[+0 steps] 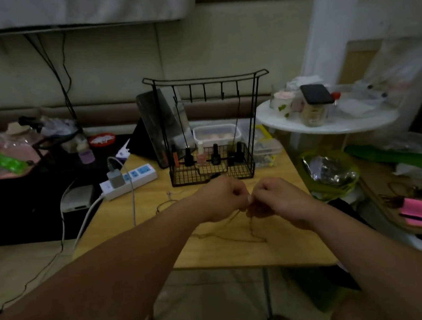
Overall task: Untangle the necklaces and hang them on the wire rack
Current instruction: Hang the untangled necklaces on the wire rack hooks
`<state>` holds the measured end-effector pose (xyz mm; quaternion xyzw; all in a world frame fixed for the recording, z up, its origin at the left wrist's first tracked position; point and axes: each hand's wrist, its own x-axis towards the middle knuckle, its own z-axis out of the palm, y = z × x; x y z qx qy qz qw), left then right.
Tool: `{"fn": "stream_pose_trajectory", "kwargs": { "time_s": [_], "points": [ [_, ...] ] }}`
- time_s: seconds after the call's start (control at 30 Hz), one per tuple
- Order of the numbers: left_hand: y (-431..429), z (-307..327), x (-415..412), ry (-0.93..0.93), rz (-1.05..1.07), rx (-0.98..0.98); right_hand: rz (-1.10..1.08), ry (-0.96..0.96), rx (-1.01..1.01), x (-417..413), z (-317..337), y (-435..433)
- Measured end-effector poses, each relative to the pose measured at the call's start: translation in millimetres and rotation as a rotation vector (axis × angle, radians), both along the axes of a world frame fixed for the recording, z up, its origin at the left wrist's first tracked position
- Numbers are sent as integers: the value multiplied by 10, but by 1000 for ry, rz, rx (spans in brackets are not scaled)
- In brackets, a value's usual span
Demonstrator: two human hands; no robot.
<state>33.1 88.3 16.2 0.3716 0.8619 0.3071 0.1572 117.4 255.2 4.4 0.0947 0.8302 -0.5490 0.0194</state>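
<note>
**Gently does it: a fine chain pinched between two hands**

We have both hands just in front of the wire rack [213, 128], close together above the table [119, 217]. Our left hand [222, 200] has its fingers curled, thumb and forefinger pinching the chain. Our right hand [280, 198] pinches it the same way, nearly touching the left. The tangled necklaces [233, 235] trail from the two pinches onto the wood in loose loops, nearer to us than the rack. A second necklace [165, 205] lies in front and to the left of the rack, apart from our hands.

We judge the main risk to be pulling our hands apart too hard, which could tighten the knot or snap a link. The slack loop lies towards the table's near edge, so a tug could slide it off. On the lift to the hooks [205, 92], a swinging chain could catch in the rack's mesh basket or tip the bottles [214, 153] standing in it.

Open wood lies in front and to the left of the rack, short of the power strip [129, 177] and its cable [133, 198]. Right of the rack we have little room, as the round white table [338, 127] crowds in.
</note>
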Motion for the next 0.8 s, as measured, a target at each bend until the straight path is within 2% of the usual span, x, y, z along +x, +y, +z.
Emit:
{"fn": "stream_pose_trajectory", "kwargs": {
  "time_s": [0.13,0.2,0.27,0.33,0.4,0.53,0.7,0.8],
  "points": [
    [-88,292,-85,-11,67,137,-49,20,-403,-119,122,-167],
    [-163,394,-129,-145,129,293,-23,15,-547,-175,191,-220],
    [-288,522,-212,-359,204,503,24,37,-535,-226,301,-181],
    [-437,660,-317,-544,240,644,71,47,-422,-284,482,-94],
    [-575,766,-442,-610,260,695,89,53,-345,-363,680,4],
    [-762,882,-637,-535,227,635,59,113,-323,-506,1048,77],
    [-735,1063,-558,-261,67,235,82,141,-163,-589,1275,1],
    [-643,1133,-484,-160,27,103,84,155,-101,-590,1311,-62]
  ]
}}
